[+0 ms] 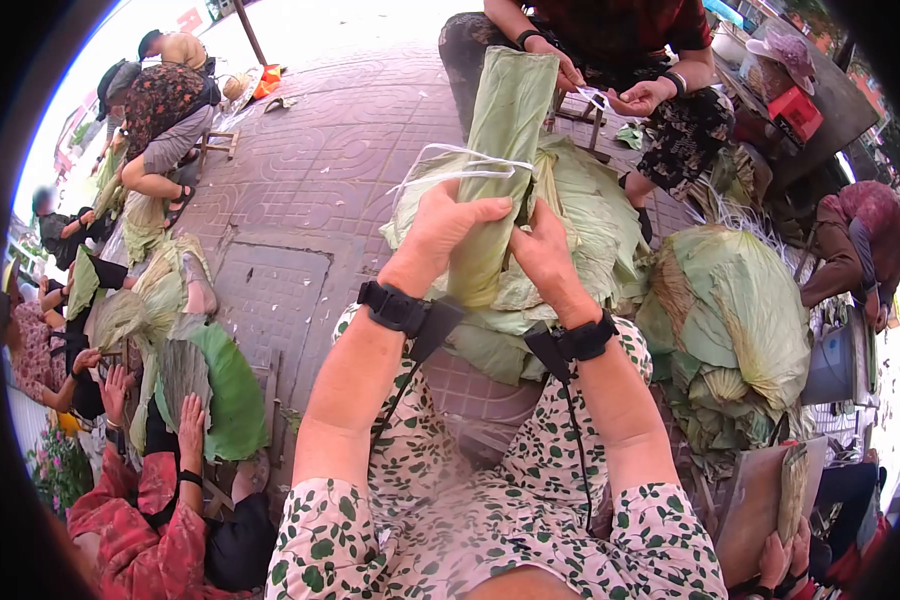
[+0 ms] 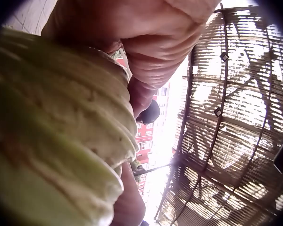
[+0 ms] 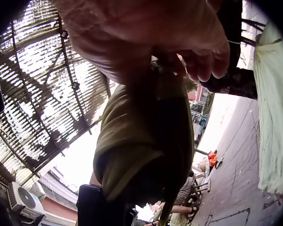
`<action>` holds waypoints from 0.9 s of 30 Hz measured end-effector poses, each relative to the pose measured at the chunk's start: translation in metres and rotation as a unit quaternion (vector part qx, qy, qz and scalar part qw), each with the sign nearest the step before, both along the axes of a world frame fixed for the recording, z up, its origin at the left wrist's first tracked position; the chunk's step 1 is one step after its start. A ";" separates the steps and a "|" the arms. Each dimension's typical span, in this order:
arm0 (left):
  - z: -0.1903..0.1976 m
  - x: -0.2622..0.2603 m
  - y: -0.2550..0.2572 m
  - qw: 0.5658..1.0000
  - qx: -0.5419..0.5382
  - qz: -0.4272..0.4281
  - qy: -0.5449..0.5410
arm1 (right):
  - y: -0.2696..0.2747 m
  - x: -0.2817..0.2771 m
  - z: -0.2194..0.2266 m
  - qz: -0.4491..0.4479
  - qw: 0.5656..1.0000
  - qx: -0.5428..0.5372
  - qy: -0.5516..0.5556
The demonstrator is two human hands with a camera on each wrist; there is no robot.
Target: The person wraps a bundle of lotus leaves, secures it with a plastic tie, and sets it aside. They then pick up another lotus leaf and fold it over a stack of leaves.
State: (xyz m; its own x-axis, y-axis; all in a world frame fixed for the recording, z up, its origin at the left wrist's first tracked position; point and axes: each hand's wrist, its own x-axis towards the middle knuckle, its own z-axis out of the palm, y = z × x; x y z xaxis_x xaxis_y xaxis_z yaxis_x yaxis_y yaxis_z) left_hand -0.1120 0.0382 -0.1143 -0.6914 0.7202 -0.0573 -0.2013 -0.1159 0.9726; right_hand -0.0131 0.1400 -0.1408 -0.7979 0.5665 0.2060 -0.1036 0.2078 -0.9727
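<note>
Holds a folded leaf bundle (image 1: 505,110) upright in the air in front of the body, over the left edge of a leaf pile (image 1: 595,215) lying on the pavement (image 1: 300,170). Grips the bundle with the left hand (image 1: 440,225), with the thumb laid across its front. Pinches its right edge with the right hand (image 1: 550,255), just beside the left. Cannot tell how far the fingers reach behind. Carries white string (image 1: 515,167) across the bundle's front above the left thumb, with slack past its left edge. Shows ribbed, layered folds close up in the left wrist view, and curved, shadowed ones in the right. Faces a person (image 1: 620,25) at the pile's far edge, with white string in both hands. Has a second leaf heap (image 1: 730,300) toward the pavement's right edge. Includes, toward its near left corner, a person in red (image 1: 140,530) with one hand against a green leaf (image 1: 235,395). Has a slatted roof (image 2: 236,94) overhead.
</note>
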 end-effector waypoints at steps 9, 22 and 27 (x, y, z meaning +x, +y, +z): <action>-0.007 -0.009 -0.010 0.984 -0.063 0.073 0.150 | 0.017 0.006 -0.006 -0.053 0.986 0.004 0.157; -0.007 0.000 -0.014 0.972 -0.117 0.029 0.204 | 0.013 0.004 -0.003 -0.083 0.981 0.163 0.061; 0.000 -0.001 -0.016 0.970 -0.144 0.054 0.187 | 0.019 0.000 -0.009 -0.042 0.997 -0.014 0.068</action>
